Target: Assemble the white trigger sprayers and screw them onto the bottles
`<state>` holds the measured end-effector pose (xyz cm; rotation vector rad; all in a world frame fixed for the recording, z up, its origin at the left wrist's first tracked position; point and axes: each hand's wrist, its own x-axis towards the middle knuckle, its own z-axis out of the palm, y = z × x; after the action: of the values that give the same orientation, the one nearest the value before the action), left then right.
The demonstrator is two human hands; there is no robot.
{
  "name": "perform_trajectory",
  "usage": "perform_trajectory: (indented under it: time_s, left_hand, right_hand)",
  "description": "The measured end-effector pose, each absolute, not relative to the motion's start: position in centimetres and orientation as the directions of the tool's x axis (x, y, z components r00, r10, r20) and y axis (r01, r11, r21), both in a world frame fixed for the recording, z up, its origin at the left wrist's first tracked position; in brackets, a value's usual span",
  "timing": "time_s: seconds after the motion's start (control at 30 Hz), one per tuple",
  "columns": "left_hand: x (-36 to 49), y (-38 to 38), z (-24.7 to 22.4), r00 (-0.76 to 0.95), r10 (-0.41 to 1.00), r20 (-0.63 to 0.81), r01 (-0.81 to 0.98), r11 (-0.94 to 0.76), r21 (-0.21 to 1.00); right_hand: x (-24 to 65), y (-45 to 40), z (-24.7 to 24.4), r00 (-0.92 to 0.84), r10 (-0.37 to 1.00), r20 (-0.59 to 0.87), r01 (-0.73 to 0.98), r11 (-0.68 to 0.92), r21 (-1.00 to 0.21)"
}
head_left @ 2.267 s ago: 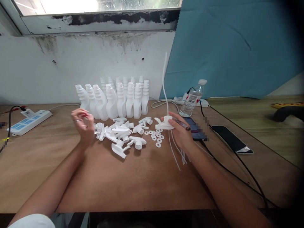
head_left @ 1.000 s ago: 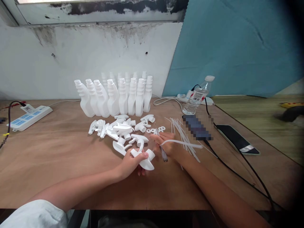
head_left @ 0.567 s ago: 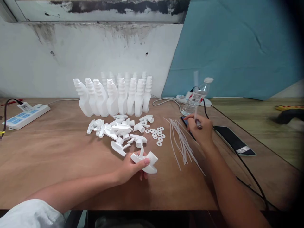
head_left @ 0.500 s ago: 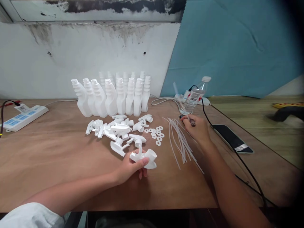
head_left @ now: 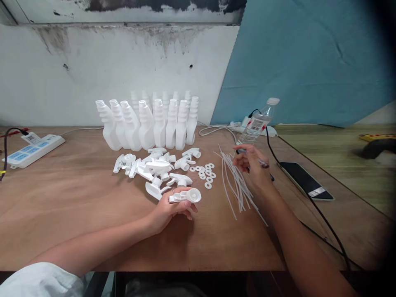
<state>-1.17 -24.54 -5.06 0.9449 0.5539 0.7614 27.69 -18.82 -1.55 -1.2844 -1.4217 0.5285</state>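
Note:
My left hand (head_left: 170, 208) is closed around a white trigger spray head (head_left: 177, 197), with its round open collar facing me. My right hand (head_left: 252, 164) is raised over the upper right of a bundle of thin white tubes (head_left: 236, 181). Its fingers pinch a slender pen-like tool (head_left: 263, 163), mostly covered by the hand; its exact kind is unclear. Several more white spray heads (head_left: 157, 165) lie heaped beyond my left hand. Between the heap and the tubes are several flat white washers (head_left: 208, 180).
Several white bottles (head_left: 147, 128) stand uncapped in rows by the wall. A clear water bottle (head_left: 254, 128) leans at the back right, near cables. A phone (head_left: 305, 179) lies at right with a black cable across it. A power strip (head_left: 35, 150) sits at far left.
My left hand has turned the spray head so its collar opening faces me. In my right hand the slender tool has tipped from steep to nearly flat, and that hand has shifted slightly right.

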Motion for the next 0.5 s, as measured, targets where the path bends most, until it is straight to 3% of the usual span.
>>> perform_trajectory:
  time_s: [0.07, 0.17, 0.33, 0.5]
  left_hand:
    - [-1.2, -24.5, -5.0, 0.614, 0.785, -0.089, -0.363, 0.38, 0.85]
    - [-1.1, -24.5, -5.0, 0.601, 0.796, -0.072, -0.411, 0.385, 0.827]
    - [-1.0, -24.5, -5.0, 0.589, 0.804, -0.087, -0.391, 0.377, 0.84]
    - [-0.9, -24.6, -5.3, 0.573, 0.811, -0.118, -0.348, 0.371, 0.861]
  right_hand:
    - [26.1, -19.5, -1.2, 0.065, 0.956, 0.287, 0.078, 0.282, -0.956]
    - [23.8, -20.6, -1.0, -0.077, 0.972, 0.221, -0.091, 0.214, -0.973]
    - [21.7, -22.3, -1.7, -0.207, 0.954, 0.218, -0.14, 0.192, -0.971]
    - [21.3, -23.2, -1.9, -0.128, 0.956, 0.264, 0.062, 0.274, -0.96]
